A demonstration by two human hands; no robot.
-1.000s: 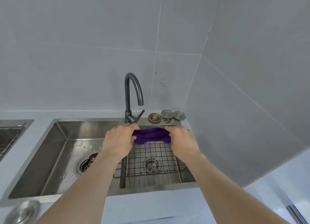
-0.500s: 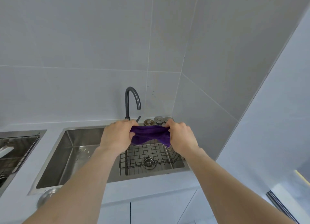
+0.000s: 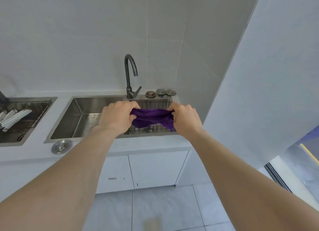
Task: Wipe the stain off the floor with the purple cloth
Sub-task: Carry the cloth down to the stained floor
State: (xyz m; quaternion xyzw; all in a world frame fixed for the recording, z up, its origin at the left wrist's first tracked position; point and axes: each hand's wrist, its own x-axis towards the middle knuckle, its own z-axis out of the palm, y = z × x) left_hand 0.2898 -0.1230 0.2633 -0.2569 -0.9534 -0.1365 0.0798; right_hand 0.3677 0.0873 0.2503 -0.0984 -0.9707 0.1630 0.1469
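Observation:
The purple cloth (image 3: 151, 117) is stretched between both hands above the right part of the steel sink (image 3: 89, 116). My left hand (image 3: 117, 117) grips its left end and my right hand (image 3: 185, 117) grips its right end, both with fingers closed on the fabric. The cloth sags in the middle over a wire rack (image 3: 155, 127) in the sink. On the grey tiled floor (image 3: 172, 204), a faint brownish stain (image 3: 152, 224) shows at the bottom edge, between my forearms.
A dark faucet (image 3: 130, 75) stands behind the sink, with metal strainers (image 3: 161, 92) beside it. A sink plug (image 3: 61, 145) lies on the white counter. A second basin (image 3: 20, 120) with utensils is at left. White cabinet doors (image 3: 155, 170) are below; a wall (image 3: 267, 92) rises at right.
The view has pulled back and tilted down: the sink looks farther, and the cabinets and floor now show. Both hands still hold the cloth, which has opened wider and sags more.

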